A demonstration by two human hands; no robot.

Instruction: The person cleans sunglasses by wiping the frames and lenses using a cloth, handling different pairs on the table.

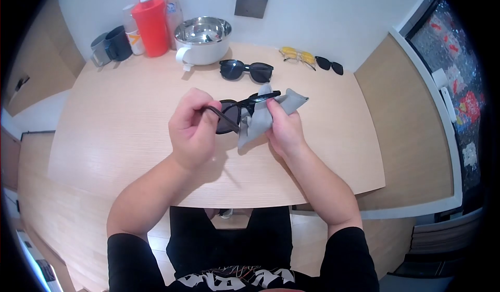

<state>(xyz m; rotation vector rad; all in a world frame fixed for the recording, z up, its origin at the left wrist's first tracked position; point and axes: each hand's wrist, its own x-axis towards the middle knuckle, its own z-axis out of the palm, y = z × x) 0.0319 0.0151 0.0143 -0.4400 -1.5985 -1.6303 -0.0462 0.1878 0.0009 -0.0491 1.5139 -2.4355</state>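
Black-framed sunglasses (228, 117) are held up over the light wooden table (130, 130). My left hand (194, 128) is closed on them at the left, with one dark temple between its thumb and fingers. A grey cloth (257, 122) is wrapped around the right part of the same sunglasses. My right hand (286, 128) pinches the cloth, its thumb on top near the other temple. The right lens is mostly hidden by the cloth. Just beyond my hands, a second pair of black sunglasses (246, 71) lies on the table.
Along the back stand two dark mugs (118, 44), a red container (151, 26), bottles (174, 16) and a white-sided steel bowl (203, 42). Yellow-lensed glasses (298, 55) and small dark lenses (329, 65) lie at the back right. A wooden panel (411, 130) borders the right side.
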